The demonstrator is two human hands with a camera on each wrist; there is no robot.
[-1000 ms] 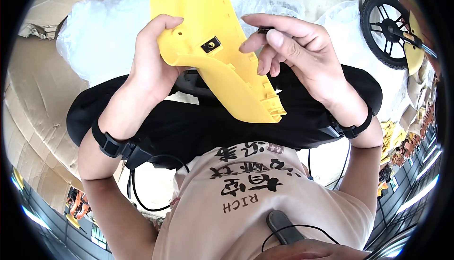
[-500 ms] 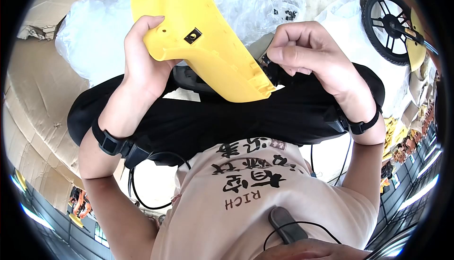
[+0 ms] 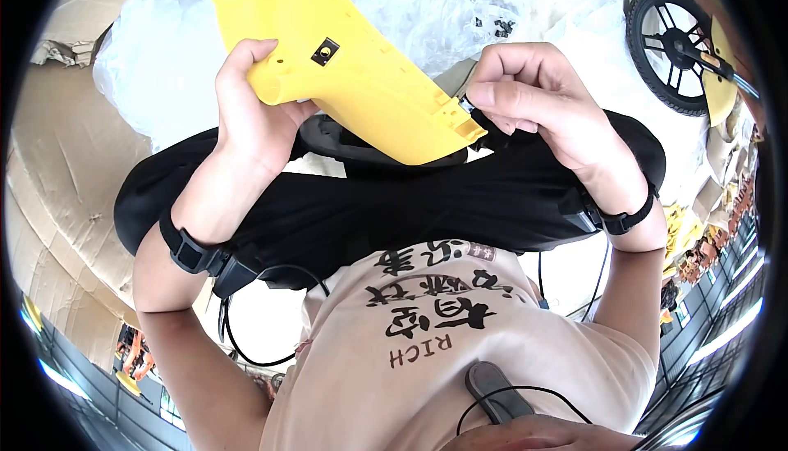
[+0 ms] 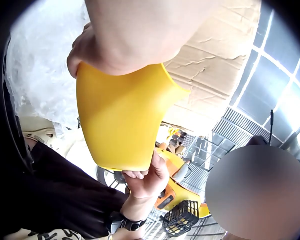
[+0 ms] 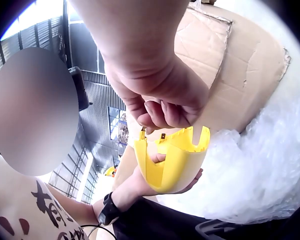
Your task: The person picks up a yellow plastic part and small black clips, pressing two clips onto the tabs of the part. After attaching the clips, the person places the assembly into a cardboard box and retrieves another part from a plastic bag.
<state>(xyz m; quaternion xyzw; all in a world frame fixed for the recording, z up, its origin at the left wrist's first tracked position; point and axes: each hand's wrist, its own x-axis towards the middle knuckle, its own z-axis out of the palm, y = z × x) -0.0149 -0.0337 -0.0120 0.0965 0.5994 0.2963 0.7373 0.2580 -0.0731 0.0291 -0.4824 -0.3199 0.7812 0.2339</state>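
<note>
A yellow plastic cover (image 3: 369, 94) is held over the lap, its ribbed inner side facing up. My left hand (image 3: 250, 119) grips its left edge, thumb on the inside and fingers underneath. With thumb and index finger, my right hand (image 3: 533, 94) pinches a small dark metal clip (image 3: 466, 105) at the cover's right end, mostly hidden by the fingertips. In the right wrist view those fingertips are right at a narrow tab on the cover (image 5: 177, 167). A black square clip (image 3: 326, 52) with a round hole sits on the cover's inner face.
Clear plastic sheeting (image 3: 164, 65) lies beyond the knees, with several small black pieces (image 3: 495, 27) on it. Cardboard (image 3: 66, 180) covers the floor at the left. A black spoked wheel (image 3: 677, 49) stands at the far right.
The cover has shifted left and turned flatter in my left hand. My right hand, first raised with the small clip showing between its fingers, has come down to the cover's right end.
</note>
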